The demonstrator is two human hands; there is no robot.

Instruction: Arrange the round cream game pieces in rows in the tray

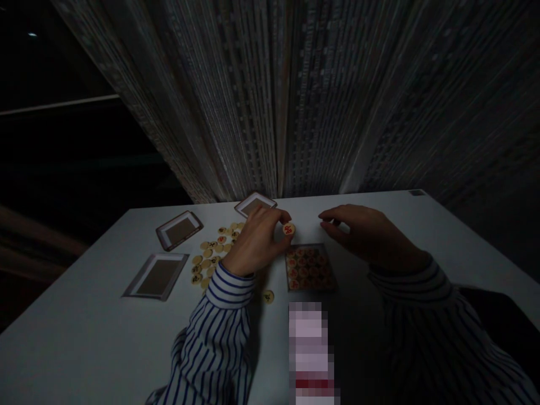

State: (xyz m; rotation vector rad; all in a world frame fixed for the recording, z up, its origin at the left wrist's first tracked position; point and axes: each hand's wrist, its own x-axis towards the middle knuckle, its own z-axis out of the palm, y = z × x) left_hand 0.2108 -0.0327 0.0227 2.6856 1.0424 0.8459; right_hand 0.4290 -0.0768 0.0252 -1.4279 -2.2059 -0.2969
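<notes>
Between the thumb and index finger of my left hand (259,239) is a round Chinese chess piece (288,229) with a red character, held above the table. Just below it lies a shallow box (312,291) filled with rows of red-marked pieces. My right hand (365,236) hovers to the right of the box, its thumb and index finger slightly apart with nothing between them. Left of my left hand is a loose pile of pieces (206,253), some plain side up, some showing characters; my hand and sleeve hide part of it. A single dark-marked piece (268,296) lies nearer me.
On the white table (84,315) at the left lie two shallow frame-like trays (179,230) (156,275). A third tray (255,203) is at the back, partly behind my left hand. Hanging curtains (253,101) border the far edge. A pixelated patch covers the front middle; the light is dim.
</notes>
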